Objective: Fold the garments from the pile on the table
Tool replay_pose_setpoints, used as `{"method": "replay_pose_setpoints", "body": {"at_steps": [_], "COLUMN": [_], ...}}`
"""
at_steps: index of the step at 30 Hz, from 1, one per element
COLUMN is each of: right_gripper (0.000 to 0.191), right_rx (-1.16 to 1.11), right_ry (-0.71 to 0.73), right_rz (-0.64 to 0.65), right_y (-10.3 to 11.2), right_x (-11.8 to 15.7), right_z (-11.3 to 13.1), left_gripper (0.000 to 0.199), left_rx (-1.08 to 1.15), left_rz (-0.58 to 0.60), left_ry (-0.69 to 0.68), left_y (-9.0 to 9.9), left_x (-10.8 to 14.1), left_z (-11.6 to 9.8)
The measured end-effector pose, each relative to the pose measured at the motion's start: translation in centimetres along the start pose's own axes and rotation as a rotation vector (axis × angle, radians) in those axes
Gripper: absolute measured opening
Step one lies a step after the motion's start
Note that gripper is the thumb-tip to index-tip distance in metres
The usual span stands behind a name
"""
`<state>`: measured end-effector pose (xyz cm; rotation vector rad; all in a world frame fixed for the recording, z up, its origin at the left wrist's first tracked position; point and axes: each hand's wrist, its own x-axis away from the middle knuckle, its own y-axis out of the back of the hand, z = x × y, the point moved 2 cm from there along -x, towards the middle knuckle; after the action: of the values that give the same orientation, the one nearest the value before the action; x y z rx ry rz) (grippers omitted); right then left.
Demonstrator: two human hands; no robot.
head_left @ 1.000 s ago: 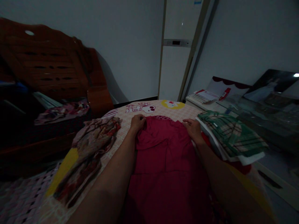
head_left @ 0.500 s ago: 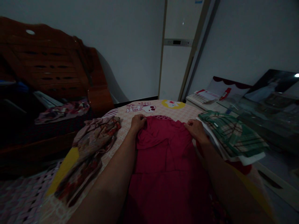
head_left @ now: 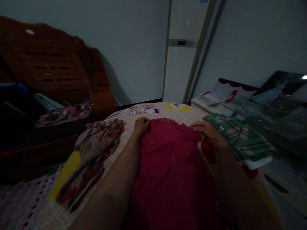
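Pale wall, filling the upper part of the frame behind all other elements. Counter, running from the lower edge up to a rounded far end near the centre, covered in pale pink checked cloth with yellow patches and cartoon prints. Wooden settee, upper left, with a slatted, carved back; a crumpled pink cloth lies on its seat. Tall white unit, upper centre, bearing a grey control band with a dark display.

Magenta garment, centre to lower centre, spread lengthwise on the counter; creases gather towards its far end, where a dotted strip shows along the edge. Floral garment, left of centre, bunched on the counter and separate from the magenta one. Green plaid cloth, right of centre, lying folded above white and red fabric, partly hidden by the right forearm.

Left hand, centre: grip closed, fingers pinching the garment's far left corner. Right hand, right of centre: fingers extended, tips touching the far right corner; whether this grip is closed cannot be told. Red object, right, beside stacked papers.
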<state>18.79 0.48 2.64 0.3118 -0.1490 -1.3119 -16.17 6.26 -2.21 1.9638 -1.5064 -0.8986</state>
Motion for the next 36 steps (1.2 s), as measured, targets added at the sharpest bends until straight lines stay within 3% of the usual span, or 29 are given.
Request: {"method": "replay_pose_setpoints", "body": {"at_steps": [3,6,9,12,15,19,23,27,32,36], "right_gripper": [0.034,0.028,0.023,0.026,0.025,0.018,0.024,0.023,0.024,0.028], "right_rx": [0.087,0.280,0.630,0.938,1.092,1.098,0.959,0.875,0.987,1.070], "right_ry": [-0.085,-0.061,0.080,0.119,0.052,0.040,0.031,-0.068,-0.177,-0.086], "right_rz": [0.050,-0.156,-0.312,-0.320,-0.277,-0.291,-0.411,-0.542,-0.398,-0.340], "right_y": [-0.1,-0.3,-1.1,-2.3,-3.2,-3.2,-1.9,-0.9,-1.2,-1.3], "right_x": [0.1,-0.8,-1.7,-2.1,-2.4,-3.4,-5.1,-6.5,-7.4,-7.9], "right_z": [0.0,-0.5,-0.9,-1.8,-2.8,-2.8,-1.9,-2.1,-3.7,-3.7], "left_gripper": [0.022,0.021,0.018,0.023,0.028,0.037,0.036,0.037,0.045,0.046], "left_rx": [0.003,0.037,0.064,0.068,0.088,0.109,0.072,0.028,-0.143,-0.169], "left_rz": [-0.007,-0.013,-0.023,-0.049,0.026,0.176,0.171,0.135,0.100,0.093], "left_ry": [-0.011,-0.007,-0.029,-0.057,-0.099,-0.137,-0.196,-0.238,-0.184,-0.182], "left_y": [0.0,-0.1,0.1,0.5,0.9,1.1,1.5,1.6,0.7,0.5], "left_x": [0.0,0.0,-0.1,-0.2,-0.3,-0.2,-0.3,-0.4,-0.3,-0.5], "left_z": [0.0,0.0,0.0,0.1,0.2,-0.2,-1.0,-1.1,-0.1,0.0]}}
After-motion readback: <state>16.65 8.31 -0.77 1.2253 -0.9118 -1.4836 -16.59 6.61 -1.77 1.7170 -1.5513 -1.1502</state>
